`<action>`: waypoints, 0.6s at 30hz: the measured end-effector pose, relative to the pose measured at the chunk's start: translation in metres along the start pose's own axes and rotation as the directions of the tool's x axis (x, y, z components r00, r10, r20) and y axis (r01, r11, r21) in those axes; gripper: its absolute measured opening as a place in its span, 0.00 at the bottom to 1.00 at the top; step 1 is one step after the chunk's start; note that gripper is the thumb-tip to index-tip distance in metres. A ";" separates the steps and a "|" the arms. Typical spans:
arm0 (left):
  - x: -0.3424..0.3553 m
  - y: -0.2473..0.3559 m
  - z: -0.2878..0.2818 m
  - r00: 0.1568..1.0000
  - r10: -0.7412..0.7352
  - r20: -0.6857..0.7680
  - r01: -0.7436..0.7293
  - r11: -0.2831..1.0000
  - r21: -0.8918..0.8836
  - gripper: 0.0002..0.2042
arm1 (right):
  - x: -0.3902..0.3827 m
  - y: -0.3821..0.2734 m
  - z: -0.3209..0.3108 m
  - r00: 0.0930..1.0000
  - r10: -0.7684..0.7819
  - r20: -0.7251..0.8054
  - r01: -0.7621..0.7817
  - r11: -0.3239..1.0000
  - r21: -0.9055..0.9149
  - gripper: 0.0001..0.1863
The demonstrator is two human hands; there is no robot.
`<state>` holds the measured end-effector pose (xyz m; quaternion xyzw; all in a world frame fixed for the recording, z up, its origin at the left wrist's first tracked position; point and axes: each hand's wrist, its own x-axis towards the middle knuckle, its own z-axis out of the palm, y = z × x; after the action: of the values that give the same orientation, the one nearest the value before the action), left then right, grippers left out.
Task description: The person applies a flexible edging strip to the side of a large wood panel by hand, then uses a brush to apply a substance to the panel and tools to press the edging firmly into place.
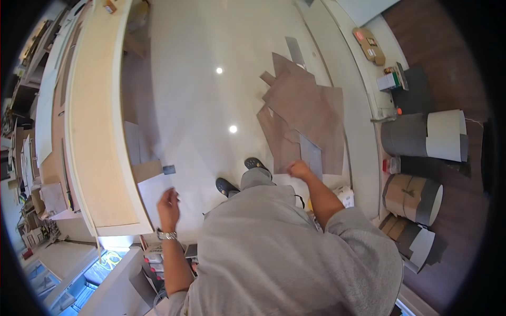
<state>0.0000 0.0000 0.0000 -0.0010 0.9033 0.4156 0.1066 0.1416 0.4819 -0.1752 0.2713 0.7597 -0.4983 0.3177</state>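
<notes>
Hanging apart — left hand (pixel 168 209) loosely curled, right hand (pixel 300 169) turned inward.

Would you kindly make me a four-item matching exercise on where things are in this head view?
1. Left hand
2. Right hand
3. Brown sheets
4. Dark shoes

A. Overlapping one another on the pale floor
B. Worn as a pair, the right one further forward
C. Over the sheets' lower edge in the picture
D. To the left of the shoes in the picture

Pairs: 1-D, 2-C, 3-A, 4-B
</notes>
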 end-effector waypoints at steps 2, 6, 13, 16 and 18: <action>0.036 0.007 -0.011 0.991 0.006 -0.131 -0.014 0.998 -0.061 0.09 | 0.012 -0.058 0.018 0.996 -0.043 0.079 0.066 0.946 -0.319 0.19; 0.071 0.014 -0.063 0.962 -0.050 -0.270 -0.060 0.920 -0.387 0.09 | 0.009 -0.072 0.052 0.963 -0.270 0.015 0.247 0.854 -0.458 0.15; 0.161 0.053 -0.038 0.974 0.061 -0.216 -0.117 0.959 -0.258 0.07 | 0.076 -0.003 -0.030 0.966 -0.229 0.122 0.233 0.556 -0.798 0.12; 0.221 0.058 -0.053 0.935 0.052 -0.352 -0.102 0.987 -0.125 0.08 | 0.116 -0.003 -0.062 0.982 0.177 0.062 -0.070 0.656 -0.752 0.14; 0.252 0.065 -0.068 0.917 0.002 -0.398 -0.089 0.976 -0.201 0.09 | 0.134 -0.047 -0.084 0.893 0.441 0.086 -0.308 0.741 -0.597 0.16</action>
<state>-0.2648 0.0133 0.0428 -0.0754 0.8558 0.5041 -0.0885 0.0027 0.5559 -0.2233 0.2548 0.7618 -0.2011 0.5606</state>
